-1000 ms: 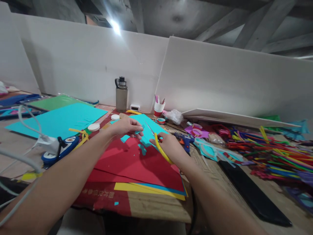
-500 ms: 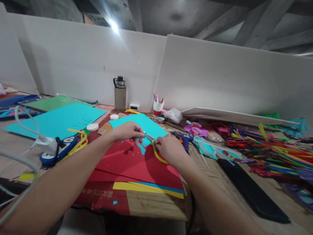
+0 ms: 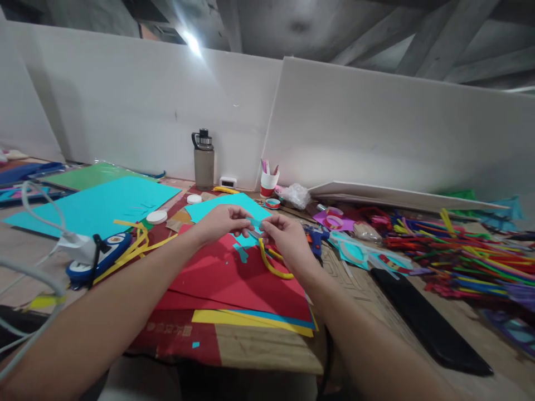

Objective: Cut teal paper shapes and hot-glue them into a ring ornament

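Note:
Both hands meet over the red paper, pinching a small piece of cyan paper between them. My left hand grips it from the left with closed fingertips. From the other side, my right hand holds its right edge. Under the right hand is a pair of scissors with yellow handles, blades partly hidden; I cannot tell whether it touches the hand. Small cyan scraps lie on the red paper, and a larger cyan sheet lies just behind.
A bottle and a cup of pens stand at the back. On the left are a power strip with cables and another cyan sheet. To the right are a glue gun, a black slab-like object and heaped pipe cleaners.
My right hand has let go of the scissors' handles and now pinches the cyan piece. The scissors have dropped lower beneath it. My left hand has shifted slightly up and right.

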The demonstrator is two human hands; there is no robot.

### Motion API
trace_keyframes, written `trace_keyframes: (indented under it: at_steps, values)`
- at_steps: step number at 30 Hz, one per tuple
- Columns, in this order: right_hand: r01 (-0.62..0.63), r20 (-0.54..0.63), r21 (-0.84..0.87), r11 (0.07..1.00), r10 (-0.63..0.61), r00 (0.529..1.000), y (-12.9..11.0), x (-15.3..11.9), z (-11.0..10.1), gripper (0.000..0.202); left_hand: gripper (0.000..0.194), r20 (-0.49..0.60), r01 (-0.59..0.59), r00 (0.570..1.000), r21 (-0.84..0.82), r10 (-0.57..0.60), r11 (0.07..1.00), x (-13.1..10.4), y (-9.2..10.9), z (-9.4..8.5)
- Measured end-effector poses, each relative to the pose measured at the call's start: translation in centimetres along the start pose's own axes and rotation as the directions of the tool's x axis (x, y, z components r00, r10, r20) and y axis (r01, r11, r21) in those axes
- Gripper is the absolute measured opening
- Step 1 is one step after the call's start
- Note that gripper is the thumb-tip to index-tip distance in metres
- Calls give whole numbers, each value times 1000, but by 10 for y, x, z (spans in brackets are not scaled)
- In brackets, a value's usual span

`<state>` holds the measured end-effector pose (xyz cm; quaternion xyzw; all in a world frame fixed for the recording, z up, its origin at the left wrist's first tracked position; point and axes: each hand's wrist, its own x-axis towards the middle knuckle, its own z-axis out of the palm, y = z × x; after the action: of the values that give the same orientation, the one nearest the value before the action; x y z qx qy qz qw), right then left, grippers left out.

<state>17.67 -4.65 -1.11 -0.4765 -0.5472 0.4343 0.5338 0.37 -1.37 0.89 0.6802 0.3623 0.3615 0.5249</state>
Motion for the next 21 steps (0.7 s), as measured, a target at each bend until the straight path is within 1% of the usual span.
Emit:
trace_keyframes:
  at_steps: [1, 3, 6, 10, 13, 16, 18, 20, 21]
  values:
    - [-33, 3, 69, 997, 33, 999, 0, 0, 1, 19, 26, -27, 5, 1000, -74, -7, 997, 1, -3, 1]
    - [-86, 26, 150, 985, 83, 996, 0, -1, 3, 22, 25, -63, 4, 998, -197, -17, 980, 3, -8, 3]
    - [-118, 50, 178, 977, 111, 993, 0, -3, 5, 23, 26, -85, -7, 996, -297, -20, 955, 4, -15, 7]
    - [-106, 22, 153, 983, 104, 994, 2, -4, 5, 21, 26, -70, -13, 997, -331, -11, 944, 3, -15, 12]
    - [-95, 12, 135, 986, 94, 996, 3, -3, 6, 20, 25, -82, -34, 997, -324, 8, 945, 2, -14, 14]
    - [-96, 55, 107, 990, 90, 994, 4, -2, 7, 20, 24, -88, -48, 996, -305, 22, 951, 2, -14, 13]
    - [-77, 105, 16, 997, 75, 992, 3, -2, 6, 20, 24, -83, -49, 996, -300, 25, 953, 2, -12, 10]
    - [29, 138, -196, 980, -2, 990, 3, -3, 5, 19, 25, -96, -47, 995, -307, 18, 951, 2, -11, 6]
    - [102, 156, -332, 938, -53, 986, 3, -4, 5, 17, 25, -116, -43, 993, -314, 7, 949, 3, -11, 4]
